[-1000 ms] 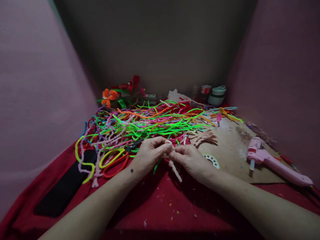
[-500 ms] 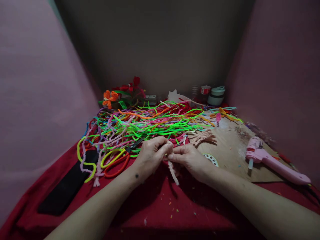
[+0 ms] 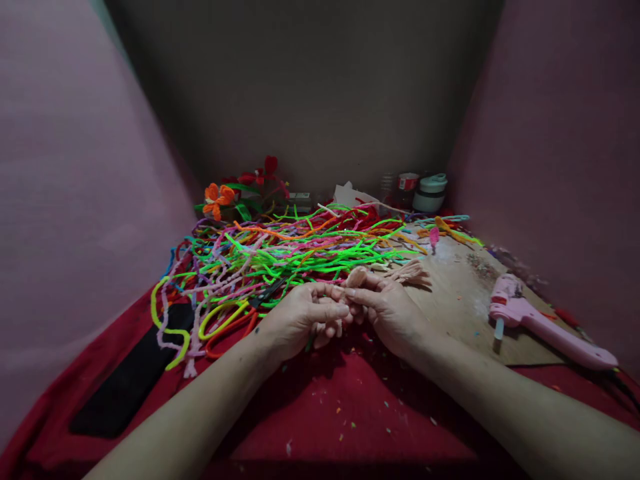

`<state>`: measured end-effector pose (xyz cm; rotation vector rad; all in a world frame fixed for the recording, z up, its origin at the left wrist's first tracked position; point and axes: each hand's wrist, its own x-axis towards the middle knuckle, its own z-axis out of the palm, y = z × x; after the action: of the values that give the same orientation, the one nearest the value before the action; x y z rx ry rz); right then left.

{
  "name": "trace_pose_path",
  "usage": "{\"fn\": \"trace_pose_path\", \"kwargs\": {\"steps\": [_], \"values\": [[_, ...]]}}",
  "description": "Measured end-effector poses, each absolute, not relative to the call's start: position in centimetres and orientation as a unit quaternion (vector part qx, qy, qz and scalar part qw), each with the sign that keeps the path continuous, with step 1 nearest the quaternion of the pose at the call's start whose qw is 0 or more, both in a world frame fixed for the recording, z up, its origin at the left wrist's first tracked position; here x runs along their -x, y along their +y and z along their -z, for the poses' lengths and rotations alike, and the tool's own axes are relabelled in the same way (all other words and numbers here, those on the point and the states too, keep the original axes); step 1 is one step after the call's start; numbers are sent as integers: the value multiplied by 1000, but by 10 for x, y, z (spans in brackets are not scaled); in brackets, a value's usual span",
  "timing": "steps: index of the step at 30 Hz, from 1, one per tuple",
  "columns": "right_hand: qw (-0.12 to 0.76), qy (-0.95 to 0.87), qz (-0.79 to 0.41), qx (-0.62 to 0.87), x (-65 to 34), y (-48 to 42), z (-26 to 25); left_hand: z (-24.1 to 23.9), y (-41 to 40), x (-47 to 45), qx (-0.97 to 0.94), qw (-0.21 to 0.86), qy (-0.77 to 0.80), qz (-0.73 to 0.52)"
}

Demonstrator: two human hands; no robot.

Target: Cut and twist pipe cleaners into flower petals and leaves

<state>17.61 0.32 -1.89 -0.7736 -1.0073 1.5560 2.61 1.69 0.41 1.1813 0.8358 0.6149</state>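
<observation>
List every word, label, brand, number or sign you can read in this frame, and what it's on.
No text here can be read.
Red-and-white label on a container at the back: too small and blurred to read.
Small pale box behind the fuzzy stems: any print is too small to make out.
Pink glue gun: no lettering can be made out.

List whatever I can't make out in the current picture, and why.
All in the head view:
- Most of the pale pink piece: hidden by the fingers of the left hand and right hand.
- Part of the scissors' red handle: behind the left wrist.
- Lower layers of the fuzzy-stem pile: covered by upper stems.
- Far end of the black cord: cut off by the right edge.
- Red label wording: too small.
</observation>
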Motion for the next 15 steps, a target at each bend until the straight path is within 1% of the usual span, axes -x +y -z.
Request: {"fn": "trace_pose_path", "kwargs": {"steps": [4,8,11,15], "values": [[526,-471,-617,348,-181,4,15,-8,16,-26,-541,688,393,-282],[527,-478,-583,391,-184,5,13,-15,14,-27,-562,643,430,-293],[538,-437,-598,403,-182,5,14,-17,10,-31,-592,597,448,-304],[561,-380,-633,374,-177,5,18,-12,5,-39,-644,525,446,-333]]}}
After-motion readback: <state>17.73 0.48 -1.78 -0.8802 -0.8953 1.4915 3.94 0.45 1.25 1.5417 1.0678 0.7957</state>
